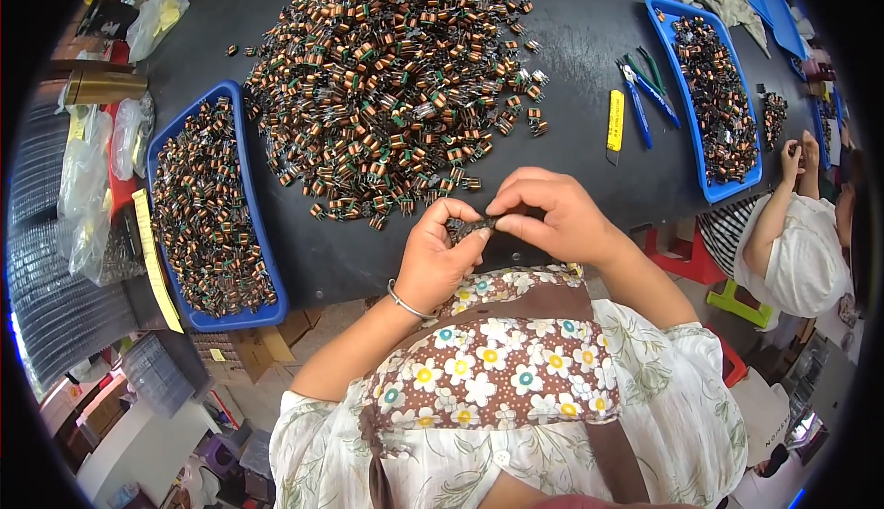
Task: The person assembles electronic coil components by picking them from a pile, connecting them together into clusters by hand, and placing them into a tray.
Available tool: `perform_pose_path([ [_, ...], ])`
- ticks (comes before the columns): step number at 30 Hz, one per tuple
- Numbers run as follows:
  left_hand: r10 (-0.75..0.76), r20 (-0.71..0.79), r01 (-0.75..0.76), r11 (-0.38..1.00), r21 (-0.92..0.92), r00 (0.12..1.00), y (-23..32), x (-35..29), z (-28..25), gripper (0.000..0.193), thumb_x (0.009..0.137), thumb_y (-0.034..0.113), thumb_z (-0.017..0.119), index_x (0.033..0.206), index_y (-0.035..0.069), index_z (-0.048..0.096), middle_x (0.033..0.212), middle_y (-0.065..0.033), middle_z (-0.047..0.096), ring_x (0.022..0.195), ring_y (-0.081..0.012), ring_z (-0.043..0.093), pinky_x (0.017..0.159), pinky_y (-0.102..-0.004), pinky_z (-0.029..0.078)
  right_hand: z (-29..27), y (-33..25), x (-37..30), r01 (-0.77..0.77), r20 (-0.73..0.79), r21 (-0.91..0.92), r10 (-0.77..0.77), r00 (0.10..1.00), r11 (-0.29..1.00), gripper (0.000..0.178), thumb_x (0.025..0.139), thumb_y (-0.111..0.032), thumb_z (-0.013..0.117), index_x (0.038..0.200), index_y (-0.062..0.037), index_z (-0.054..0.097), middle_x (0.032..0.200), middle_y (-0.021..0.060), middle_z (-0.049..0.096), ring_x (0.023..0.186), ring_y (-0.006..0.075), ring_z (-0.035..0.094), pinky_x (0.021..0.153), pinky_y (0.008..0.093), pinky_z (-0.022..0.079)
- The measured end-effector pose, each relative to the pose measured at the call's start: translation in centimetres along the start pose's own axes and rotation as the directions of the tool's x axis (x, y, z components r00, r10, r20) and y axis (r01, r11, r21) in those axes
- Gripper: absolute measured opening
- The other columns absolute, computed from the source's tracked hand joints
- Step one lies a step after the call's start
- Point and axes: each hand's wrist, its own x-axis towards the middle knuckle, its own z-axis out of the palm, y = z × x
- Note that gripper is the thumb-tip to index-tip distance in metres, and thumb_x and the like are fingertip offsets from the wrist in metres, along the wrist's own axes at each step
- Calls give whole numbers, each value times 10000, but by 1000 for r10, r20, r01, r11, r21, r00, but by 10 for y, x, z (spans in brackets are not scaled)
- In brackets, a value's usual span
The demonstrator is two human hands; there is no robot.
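My left hand [440, 253] and my right hand [551, 214] meet at the table's near edge, thumbs and fingertips pinched round a small dark component [475, 226]. Fingers cover most of it, so its details are hard to make out. Just beyond my hands rises a large pile of small copper-wound coils [378, 85] with dark cores, thin metal pins and some green parts. A few loose coils [537, 122] lie at the pile's right edge.
Blue trays full of coils stand at the left [244, 205] and right [686, 94]. A yellow cutter knife [615, 122], blue-handled pliers [640, 104] and a green-handled tool [653, 71] lie before the right tray. Farther right, a person in a white cap [810, 265] works at the table.
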Motion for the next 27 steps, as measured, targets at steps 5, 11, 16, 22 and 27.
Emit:
perform_pose_path([
  [5, 8, -6, -8, 997, 73, 1000, 2, -1, 1, 167, 789, 56, 636, 907, 69, 519, 685, 13, 545, 501, -24, 477, 412, -158, 355, 8, 5, 4, 64, -20, 68, -63, 998, 996, 112, 739, -47, 645, 849, -32, 630, 820, 64, 594, 743, 193, 596, 636, 287, 472],
  [11, -49, -17, 48, 998, -28, 999, 0, -3, 1, 164, 783, 49, 643, 897, 72, 528, 611, 21, 521, 481, -20, 462, 404, -161, 334, 24, 16, 25, 153, -164, -440, -247, 955, 885, 187, 695, -55, 654, 877, -63, 615, 888, 71, 585, 846, 265, 568, 719, 349, 473],
  [16, -57, -21, 57, 998, -18, 998, 4, -3, 1, 160, 786, 59, 644, 887, 73, 521, 635, 24, 523, 497, -19, 474, 407, -161, 348, 23, 21, 22, 126, -212, -433, -237, 948, 893, 181, 714, -10, 627, 892, -43, 617, 874, 75, 573, 791, 224, 570, 683, 314, 467],
  [22, -38, 11, 38, 999, 27, 999, 4, -1, -2, 131, 820, 17, 581, 902, 54, 486, 745, -41, 582, 530, -47, 492, 436, -168, 367, 9, 11, -4, -149, -11, 318, 161, 987, 936, 133, 783, 20, 582, 915, 15, 603, 914, 45, 547, 792, 75, 535, 659, 204, 436],
  [27, -19, 21, 18, 999, 42, 1000, 5, 0, 0, 134, 822, 26, 584, 910, 56, 487, 723, -25, 566, 531, -43, 491, 435, -164, 369, 16, 19, -12, -177, -16, 461, 207, 978, 870, 124, 784, -16, 624, 907, -2, 611, 845, 25, 592, 735, 68, 565, 668, 208, 466],
])
